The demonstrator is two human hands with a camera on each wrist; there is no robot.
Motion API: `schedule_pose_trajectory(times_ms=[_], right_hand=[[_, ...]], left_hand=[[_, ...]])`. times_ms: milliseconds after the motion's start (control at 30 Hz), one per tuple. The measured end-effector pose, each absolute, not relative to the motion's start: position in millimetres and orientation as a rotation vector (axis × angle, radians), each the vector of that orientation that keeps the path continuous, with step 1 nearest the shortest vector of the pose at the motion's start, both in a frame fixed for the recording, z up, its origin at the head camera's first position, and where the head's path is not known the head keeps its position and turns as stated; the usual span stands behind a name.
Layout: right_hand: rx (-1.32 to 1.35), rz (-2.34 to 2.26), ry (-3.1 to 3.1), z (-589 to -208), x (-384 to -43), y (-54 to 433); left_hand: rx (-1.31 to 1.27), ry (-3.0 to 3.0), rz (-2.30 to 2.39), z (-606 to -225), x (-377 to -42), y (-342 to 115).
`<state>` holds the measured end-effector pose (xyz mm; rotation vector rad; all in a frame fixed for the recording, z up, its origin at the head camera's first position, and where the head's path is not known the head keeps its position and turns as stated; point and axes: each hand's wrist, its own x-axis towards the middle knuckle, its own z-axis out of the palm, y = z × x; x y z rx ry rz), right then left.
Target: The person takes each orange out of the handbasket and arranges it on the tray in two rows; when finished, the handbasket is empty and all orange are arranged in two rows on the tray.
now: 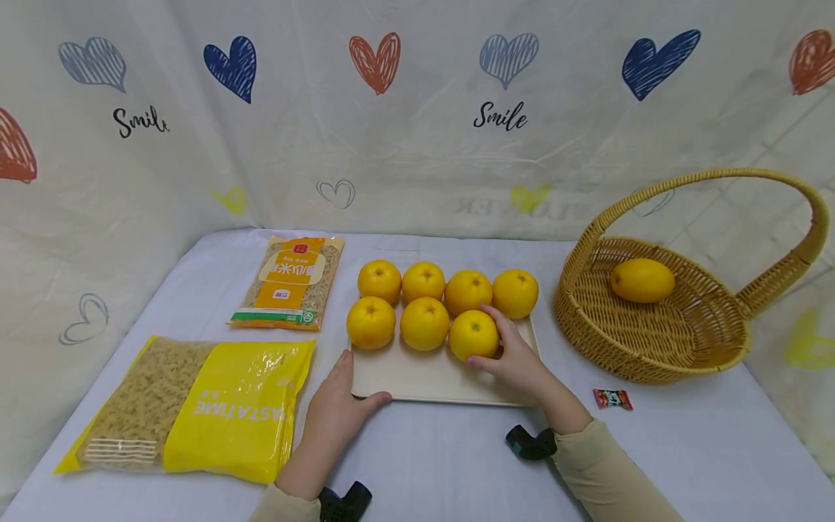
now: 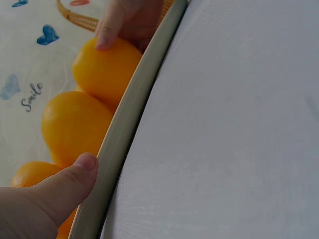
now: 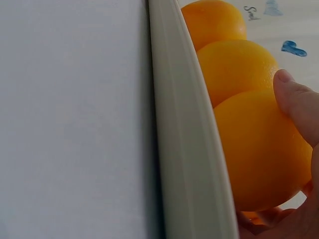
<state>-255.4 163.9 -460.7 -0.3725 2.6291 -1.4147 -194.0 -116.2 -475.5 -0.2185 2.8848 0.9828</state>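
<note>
Several oranges (image 1: 425, 324) stand in two rows on a cream rectangular tray (image 1: 417, 380). My right hand (image 1: 518, 355) grips the rightmost orange (image 1: 472, 335) of the front row, with thumb and fingers curled around its sides. In the right wrist view the thumb presses that orange (image 3: 264, 154) close behind the tray's raised rim (image 3: 192, 129). At the tray's front left corner, my left hand (image 1: 335, 402) holds the edge, fingers along the left side. Its thumb (image 2: 75, 181) lies at the front rim in the left wrist view.
On the right stands a wicker basket (image 1: 659, 341) with a tall handle and a yellow mango-like fruit (image 1: 642, 280) inside. A small wrapped candy (image 1: 612, 399) lies in front of it. To the left are a yellow pasta bag (image 1: 228, 413) and a smaller grain packet (image 1: 287, 283).
</note>
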Motion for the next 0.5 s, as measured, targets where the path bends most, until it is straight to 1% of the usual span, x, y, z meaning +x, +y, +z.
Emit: schedule_pose_trajectory(times_ms=[300, 500], right_hand=[[-0.402, -1.396, 2.647, -459.2, -254.8, 162.6], [-0.452, -1.452, 2.664, -440.1, -252.1, 174.1]], left_hand=[[-0.208, 2.898, 0.974, -474.1, -193.2, -117.3], [-0.215, 2.884, 1.001, -473.6, -192.5, -116.2]])
